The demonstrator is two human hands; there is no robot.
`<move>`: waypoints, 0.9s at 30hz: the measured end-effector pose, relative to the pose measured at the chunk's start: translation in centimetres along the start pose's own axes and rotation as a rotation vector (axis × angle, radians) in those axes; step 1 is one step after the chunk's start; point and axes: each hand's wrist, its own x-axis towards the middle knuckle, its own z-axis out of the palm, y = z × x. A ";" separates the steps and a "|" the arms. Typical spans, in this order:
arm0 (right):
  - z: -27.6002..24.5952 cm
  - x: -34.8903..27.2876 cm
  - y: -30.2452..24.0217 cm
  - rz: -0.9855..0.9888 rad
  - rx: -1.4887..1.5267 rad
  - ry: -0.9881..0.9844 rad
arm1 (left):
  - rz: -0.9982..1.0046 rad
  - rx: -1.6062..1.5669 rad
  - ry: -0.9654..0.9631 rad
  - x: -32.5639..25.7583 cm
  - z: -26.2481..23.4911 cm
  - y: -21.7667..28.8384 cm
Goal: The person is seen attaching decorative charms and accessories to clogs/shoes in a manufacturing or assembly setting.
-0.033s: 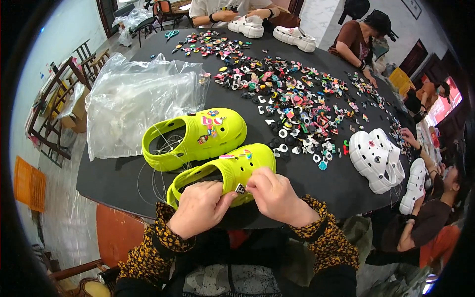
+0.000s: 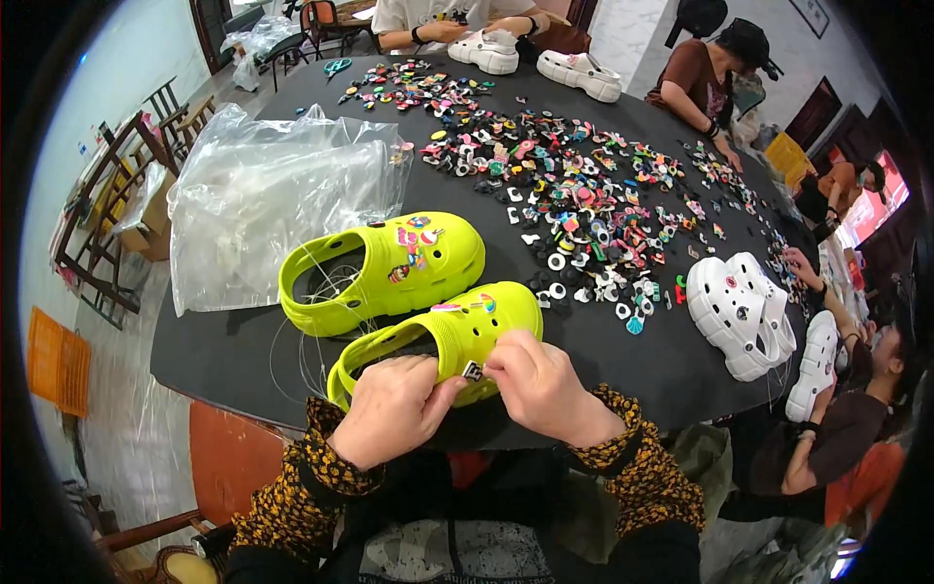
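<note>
My left hand [image 2: 397, 407] grips the nearer lime-green clog [image 2: 506, 313] by its side, with the fingers reaching inside the opening, where they are hidden. At the clog's near side, a small black-and-white shoe charm [image 2: 473, 371] lies between my two hands. The closed fingertips of my right hand [image 2: 545, 384] pinch that charm at its right edge. A rainbow charm [image 2: 484, 304] and a pink one sit on top of this clog. Just beyond it rests the second lime-green clog [image 2: 452, 255], with several colourful charms on its upper.
Loose charms [image 2: 593, 195] cover much of the dark table [image 2: 243, 355]. A clear plastic bag [image 2: 282, 209] lies at left. White clogs [image 2: 735, 316] stand at right, and another pair [image 2: 579, 76] is at the far edge. Thin clear strings loop near the green heels. Several people sit around.
</note>
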 end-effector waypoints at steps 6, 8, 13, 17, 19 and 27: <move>0.8 -0.8 0.1 -0.174 -0.207 0.111 | -0.003 -0.011 0.006 -0.2 0.2 -0.2; 0.7 -1.1 0.0 -0.205 -0.283 0.067 | -0.005 -0.011 0.003 -0.2 0.3 -0.1; 0.7 -0.7 -0.2 -0.276 -0.316 0.084 | -0.034 0.001 0.001 -0.3 0.3 -0.1; 0.7 -1.5 -2.1 -0.413 -0.387 -0.099 | -0.109 -0.001 0.025 -0.1 0.1 0.1; 1.3 -2.6 -3.6 -0.382 -0.289 -0.173 | -0.124 -0.036 -0.026 0.2 0.0 0.1; -3.5 0.9 -1.9 0.382 0.166 0.055 | -0.092 -0.033 -0.029 0.0 -0.2 0.0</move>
